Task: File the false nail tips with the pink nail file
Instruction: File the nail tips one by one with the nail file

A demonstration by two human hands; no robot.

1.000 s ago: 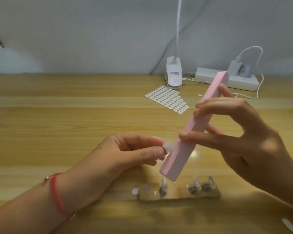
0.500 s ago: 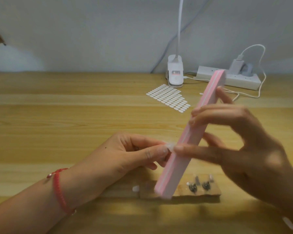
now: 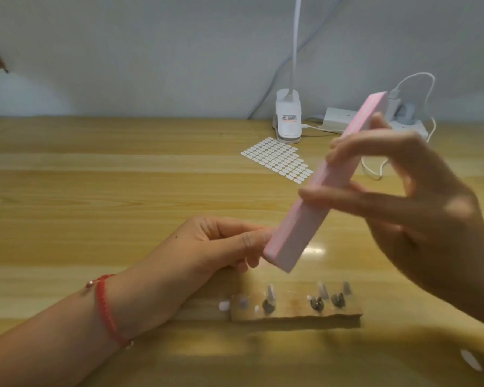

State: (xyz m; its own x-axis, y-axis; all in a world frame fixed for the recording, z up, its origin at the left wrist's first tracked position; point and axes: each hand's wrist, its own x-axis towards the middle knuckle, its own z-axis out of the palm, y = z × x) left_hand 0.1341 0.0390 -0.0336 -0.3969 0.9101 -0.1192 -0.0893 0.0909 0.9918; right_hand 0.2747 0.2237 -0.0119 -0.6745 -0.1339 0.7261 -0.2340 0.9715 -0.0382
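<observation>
The right hand (image 3: 419, 219), pinching the pink nail file (image 3: 299, 227), has drawn it upward. The left hand (image 3: 215, 247) has its grip pinched, hiding its false nail tip. Filing strokes apparently continue.

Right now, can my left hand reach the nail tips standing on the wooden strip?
Probably yes: the left hand sits just behind the nail tips on the wooden strip, nothing between, and the pink nail file is held above. Its fingers are pinched, though.

A red braided, beaded bracelet (image 3: 106, 307) rings the left wrist (image 3: 143, 297).
</observation>
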